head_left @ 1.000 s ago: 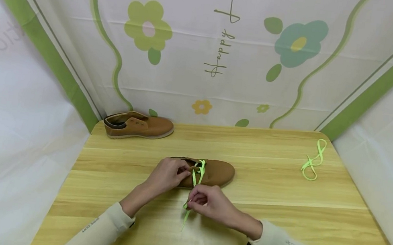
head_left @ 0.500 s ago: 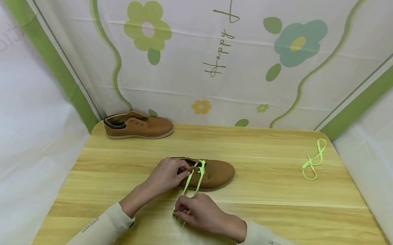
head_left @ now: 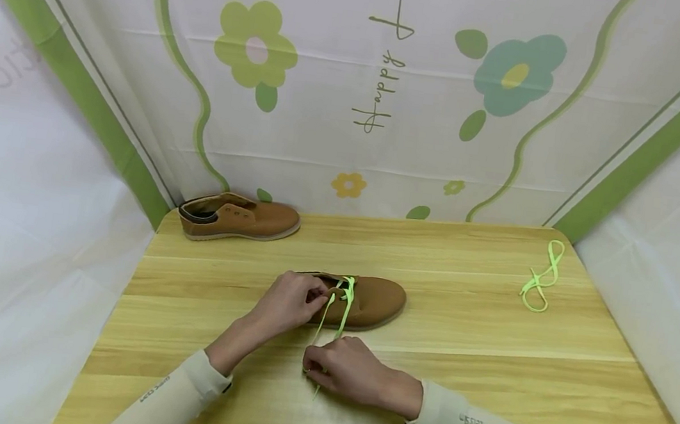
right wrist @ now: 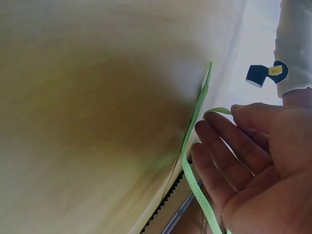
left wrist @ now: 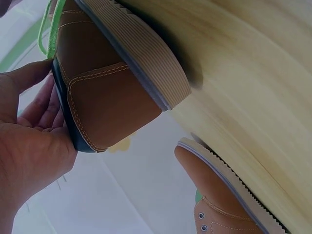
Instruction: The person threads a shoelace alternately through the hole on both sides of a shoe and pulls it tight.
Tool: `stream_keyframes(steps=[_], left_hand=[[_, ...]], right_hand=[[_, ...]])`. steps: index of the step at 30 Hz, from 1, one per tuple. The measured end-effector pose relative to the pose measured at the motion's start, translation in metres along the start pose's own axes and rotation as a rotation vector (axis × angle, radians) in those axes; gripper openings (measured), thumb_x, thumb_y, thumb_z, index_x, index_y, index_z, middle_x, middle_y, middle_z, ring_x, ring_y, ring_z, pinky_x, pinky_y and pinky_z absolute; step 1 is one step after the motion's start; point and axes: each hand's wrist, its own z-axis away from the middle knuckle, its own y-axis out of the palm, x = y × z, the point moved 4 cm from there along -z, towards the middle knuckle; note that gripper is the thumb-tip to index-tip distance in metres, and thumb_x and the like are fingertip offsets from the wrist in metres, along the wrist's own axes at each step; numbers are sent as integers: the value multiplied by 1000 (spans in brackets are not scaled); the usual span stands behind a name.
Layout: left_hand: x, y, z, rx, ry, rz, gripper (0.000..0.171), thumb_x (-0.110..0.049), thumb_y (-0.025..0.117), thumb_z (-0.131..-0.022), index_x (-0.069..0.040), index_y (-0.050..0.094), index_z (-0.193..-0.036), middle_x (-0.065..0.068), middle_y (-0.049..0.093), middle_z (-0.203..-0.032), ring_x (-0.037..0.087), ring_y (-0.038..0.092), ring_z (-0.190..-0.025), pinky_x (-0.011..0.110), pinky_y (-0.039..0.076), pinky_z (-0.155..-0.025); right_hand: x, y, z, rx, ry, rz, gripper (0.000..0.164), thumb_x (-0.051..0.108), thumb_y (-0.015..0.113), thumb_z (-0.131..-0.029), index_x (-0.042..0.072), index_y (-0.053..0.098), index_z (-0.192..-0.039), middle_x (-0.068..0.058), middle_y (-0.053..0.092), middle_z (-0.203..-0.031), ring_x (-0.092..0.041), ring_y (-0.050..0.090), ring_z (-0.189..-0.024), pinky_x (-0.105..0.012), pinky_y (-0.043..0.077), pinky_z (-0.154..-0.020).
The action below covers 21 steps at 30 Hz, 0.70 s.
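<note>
A brown shoe (head_left: 381, 305) lies sideways on the table, toe to the right, with a bright green shoelace (head_left: 344, 314) through some of its eyelets. My left hand (head_left: 288, 300) grips the near eyelet flap at the shoe's opening; in the left wrist view the thumb presses the edge beside the lace, and the other fingers are partly hidden inside. In front of the shoe, my right hand (head_left: 353, 371) pinches one lace end between thumb and index finger, as the right wrist view shows. Another length of lace (right wrist: 197, 190) hangs past its remaining fingers.
A second brown shoe (head_left: 270, 220), with bare eyelets, stands at the back left of the wooden table (head_left: 473, 367). Towards the back right lies a loose green shoelace (head_left: 538, 283). A printed white curtain (head_left: 324, 126) rises behind the table's far edge.
My right hand has moved down and left, drawing the pinched lace out from the shoe towards me. In the last half second it has barely shifted. The left hand and the shoe stay put.
</note>
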Motion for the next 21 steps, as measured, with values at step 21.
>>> stream_keyframes(steps=[21], left_hand=[[4, -10, -3, -299, 54, -13, 17, -2, 82, -92, -10, 81, -106, 2, 77, -106, 20, 74, -93, 37, 61, -74]], right_hand=[[0, -6, 10, 138, -170, 180, 14, 12, 79, -88, 22, 79, -97, 12, 73, -100, -4, 69, -96, -24, 55, -83]])
